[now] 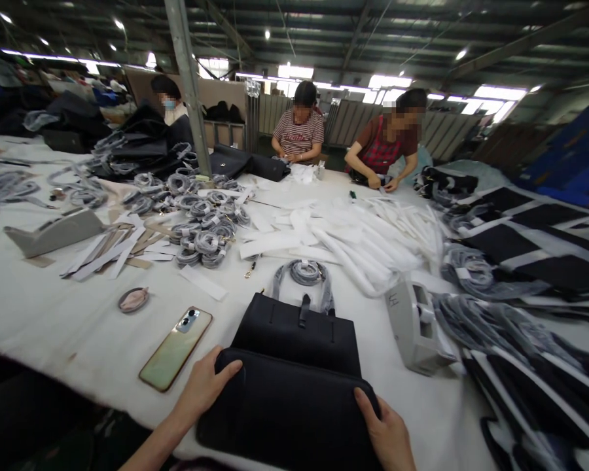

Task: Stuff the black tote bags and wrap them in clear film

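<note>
A black bag lies on the white table, its upper body (299, 330) flat with a small strap and wrapped handles beyond it. The bag's near black panel (294, 412) faces up toward me. At its left upper corner is my left hand (209, 383), thumb on top and fingers curled under the edge. My right hand (385, 422) grips the right side in the same way, thumb on the surface. Just past the bag sits a coiled, wrapped strap (305, 271).
A phone (177, 350) and small dish (133, 299) lie left. Tape dispensers stand left (59, 232) and right (417, 324). Wrapped strap coils (209, 242), white strips (363, 242) and black pieces (554, 216) cover farther areas. A metal post (189, 85) rises beyond; several people work across the table.
</note>
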{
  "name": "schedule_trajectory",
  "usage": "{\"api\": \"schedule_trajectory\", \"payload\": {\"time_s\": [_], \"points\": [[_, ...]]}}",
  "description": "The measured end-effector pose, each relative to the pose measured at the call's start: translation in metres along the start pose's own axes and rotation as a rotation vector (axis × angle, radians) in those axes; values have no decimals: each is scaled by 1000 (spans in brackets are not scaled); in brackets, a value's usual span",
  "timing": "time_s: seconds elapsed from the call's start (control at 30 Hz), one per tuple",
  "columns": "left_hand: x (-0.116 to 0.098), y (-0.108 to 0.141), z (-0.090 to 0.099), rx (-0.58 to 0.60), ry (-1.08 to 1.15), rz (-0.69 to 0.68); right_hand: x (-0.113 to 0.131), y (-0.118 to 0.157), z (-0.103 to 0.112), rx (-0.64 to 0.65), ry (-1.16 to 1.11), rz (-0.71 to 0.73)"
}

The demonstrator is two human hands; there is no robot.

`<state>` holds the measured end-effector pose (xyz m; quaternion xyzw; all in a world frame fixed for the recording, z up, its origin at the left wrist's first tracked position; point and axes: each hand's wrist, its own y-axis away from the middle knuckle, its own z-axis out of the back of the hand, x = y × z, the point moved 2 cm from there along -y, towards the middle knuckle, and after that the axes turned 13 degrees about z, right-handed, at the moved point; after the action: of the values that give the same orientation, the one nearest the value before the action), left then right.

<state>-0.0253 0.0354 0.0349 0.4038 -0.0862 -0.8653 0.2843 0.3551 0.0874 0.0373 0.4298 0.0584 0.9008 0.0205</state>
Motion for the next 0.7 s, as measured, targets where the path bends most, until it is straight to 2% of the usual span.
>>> {"api": "schedule_trajectory", "payload": {"time_s": [0.07, 0.13, 0.27, 0.37, 0.43, 0.5, 0.57, 0.7], "points": [[2, -2, -1, -1, 13, 24, 1, 2, -2, -12, -1, 14], [4, -3, 1, 47, 45, 48, 1, 2, -4, -24, 0, 7], [9, 9, 11, 303, 260, 27, -3, 6, -4, -53, -118, -13], [14, 23, 15, 443, 412, 1, -6, 14, 2, 3, -274, 10], [16, 27, 16, 429, 396, -14, -5, 21, 6, 82, -345, 17], [15, 27, 15, 369, 316, -45, -4, 28, 9, 112, -320, 5], [13, 25, 12, 305, 234, -56, -2, 35, 9, 46, -205, -19], [11, 22, 3, 189, 156, 4, 0, 46, 0, -153, 18, -68]]}}
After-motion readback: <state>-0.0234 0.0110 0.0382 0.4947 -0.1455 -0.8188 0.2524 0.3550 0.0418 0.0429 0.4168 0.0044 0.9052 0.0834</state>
